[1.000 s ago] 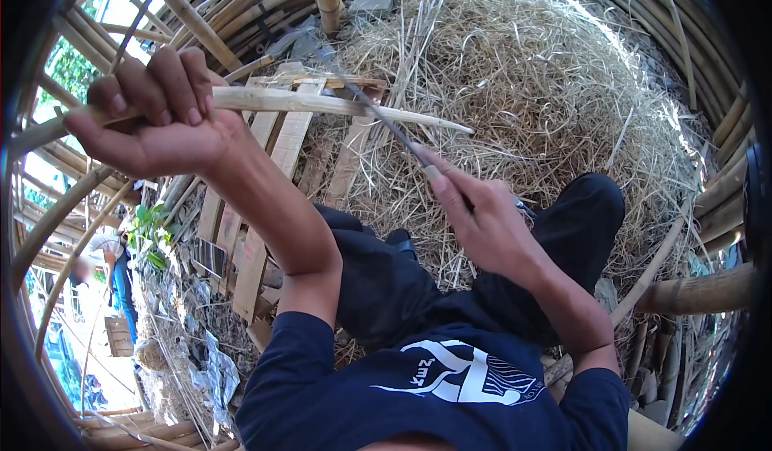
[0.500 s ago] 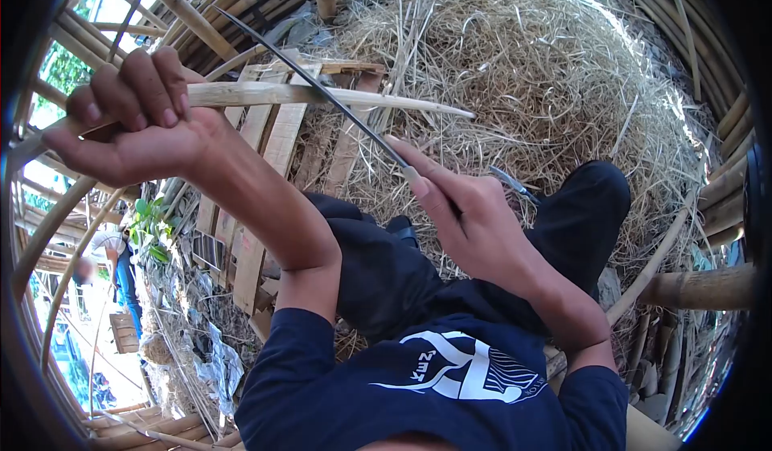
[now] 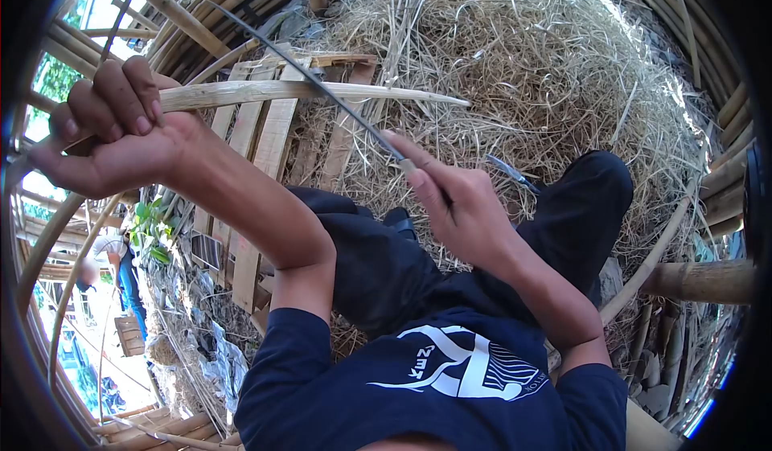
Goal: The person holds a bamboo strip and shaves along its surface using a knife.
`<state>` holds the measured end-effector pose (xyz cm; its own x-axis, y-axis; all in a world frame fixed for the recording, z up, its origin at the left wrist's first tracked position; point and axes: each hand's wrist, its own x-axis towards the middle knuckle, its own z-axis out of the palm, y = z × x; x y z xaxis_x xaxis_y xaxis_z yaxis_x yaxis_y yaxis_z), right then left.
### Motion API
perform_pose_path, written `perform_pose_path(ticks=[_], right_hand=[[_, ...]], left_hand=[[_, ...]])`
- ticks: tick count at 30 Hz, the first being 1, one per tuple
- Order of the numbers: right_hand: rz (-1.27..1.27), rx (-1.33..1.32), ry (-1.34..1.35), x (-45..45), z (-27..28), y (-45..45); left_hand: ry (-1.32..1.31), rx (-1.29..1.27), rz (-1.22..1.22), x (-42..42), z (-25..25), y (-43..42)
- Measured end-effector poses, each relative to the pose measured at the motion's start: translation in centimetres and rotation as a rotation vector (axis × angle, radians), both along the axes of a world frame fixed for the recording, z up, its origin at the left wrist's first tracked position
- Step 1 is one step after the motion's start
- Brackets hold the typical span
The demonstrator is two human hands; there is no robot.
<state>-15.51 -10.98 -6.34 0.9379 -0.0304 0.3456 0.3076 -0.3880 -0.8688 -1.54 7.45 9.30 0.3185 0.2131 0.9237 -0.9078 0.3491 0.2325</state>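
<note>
A pale, peeled bamboo strip (image 3: 241, 92) runs from the upper left to a thin tip over the shavings. My left hand (image 3: 112, 129) is wrapped round its thick end. In my right hand (image 3: 454, 206) is the handle of a long, narrow knife (image 3: 281, 51), its blade slanting up and left across the strip. Blade and strip cross near the strip's middle. A second small blade-like tool (image 3: 511, 173) lies on the shavings beside my right knee.
Pale shavings (image 3: 515, 57) cover the ground ahead. A wooden slatted pallet (image 3: 277, 125) lies left of centre, with a phone-like object (image 3: 207, 249) near it. Bamboo poles (image 3: 700, 282) surround the place. Another person (image 3: 112, 250) is outside at the far left.
The blade first swung up and left into clear view across the strip. Since then my left hand and the strip have shifted slightly left and the knife has moved little.
</note>
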Motion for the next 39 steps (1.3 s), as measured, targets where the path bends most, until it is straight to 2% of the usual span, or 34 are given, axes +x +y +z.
perform_pose_path(ticks=[1, 3, 7, 9, 10, 12, 13, 15, 16, 17, 19, 21, 23, 24, 27, 29, 31, 35, 36, 37, 38, 39], right_hand=[[0.004, 0.004, 0.002, 0.1, -1.4, -0.5], [-0.143, -0.044, 0.381, 0.6, -4.5, -1.8], [-0.154, -0.135, 0.373, 0.2, -4.2, -2.2], [-0.055, -0.095, 0.197, -0.2, -2.1, -0.9], [-0.062, -0.095, 0.201, -0.2, -1.6, -0.2], [0.006, -0.065, -0.042, -0.4, -1.2, 0.9], [0.006, -0.059, -0.040, -0.2, -2.1, 0.7], [-0.110, -0.143, 0.017, 0.6, -5.5, -0.2], [-0.188, -0.163, 0.193, 0.8, -6.8, -0.7], [-0.186, -0.166, 0.190, 0.7, -6.7, -1.2], [-0.199, -0.155, 0.461, 0.8, -6.4, -2.1], [-0.229, -0.055, 0.451, 0.5, -5.5, -1.1], [-0.120, -0.075, 0.054, 0.2, -3.8, 0.0], [-0.086, -0.043, -0.041, 0.3, -3.9, 0.7], [-0.086, -0.021, -0.034, 0.7, -5.0, 0.3], [-0.161, -0.102, 0.021, 1.4, -8.2, -1.1], [-0.264, 0.050, 0.533, 1.8, -10.1, -2.4], [-0.287, 0.072, 0.503, 1.3, -6.8, -1.0], [-0.226, 0.022, 0.298, 1.1, -6.3, -0.3], [-0.155, -0.026, 0.101, 0.8, -6.1, 0.3], [-0.149, -0.024, 0.108, 0.9, -6.3, 0.6], [-0.184, -0.060, -0.018, 1.0, -6.7, 0.9]], left_hand=[[0.013, -0.029, 0.002, -0.3, 0.0, -0.2], [0.023, -0.045, 0.030, -0.4, -0.6, 0.0], [0.050, -0.097, 0.023, -0.4, -0.8, 0.4], [0.044, -0.091, 0.007, -0.1, -0.9, 1.1], [0.038, -0.086, 0.000, 0.0, -1.0, 1.2], [0.050, -0.075, 0.029, -0.1, -1.0, 1.2], [0.053, -0.065, 0.061, -0.1, -0.9, 1.3], [0.060, -0.060, 0.037, -0.2, -1.1, 1.4], [0.054, -0.047, 0.060, -0.2, -1.3, 1.6], [0.049, -0.035, 0.081, -0.2, -1.4, 1.6], [0.068, -0.076, 0.062, -0.3, -1.1, 1.2], [0.069, -0.085, 0.098, -0.1, -1.1, 1.1], [0.078, -0.084, 0.064, 0.1, -1.0, 1.2], [0.080, -0.082, 0.073, -0.1, -0.9, 1.2], [0.110, -0.097, 0.103, -0.3, -0.9, 1.2], [0.076, -0.044, 0.105, -0.2, -1.1, 1.6], [0.060, -0.035, 0.061, -0.1, -1.3, 1.9], [0.066, -0.050, -0.040, 1.3, -1.3, 3.1], [0.098, -0.086, 0.068, 0.6, -1.1, 2.2], [0.104, -0.084, 0.069, 0.6, -0.9, 2.2], [0.107, -0.082, 0.044, 0.5, -0.8, 2.3], [0.111, -0.080, 0.020, 0.4, -0.9, 2.5]])
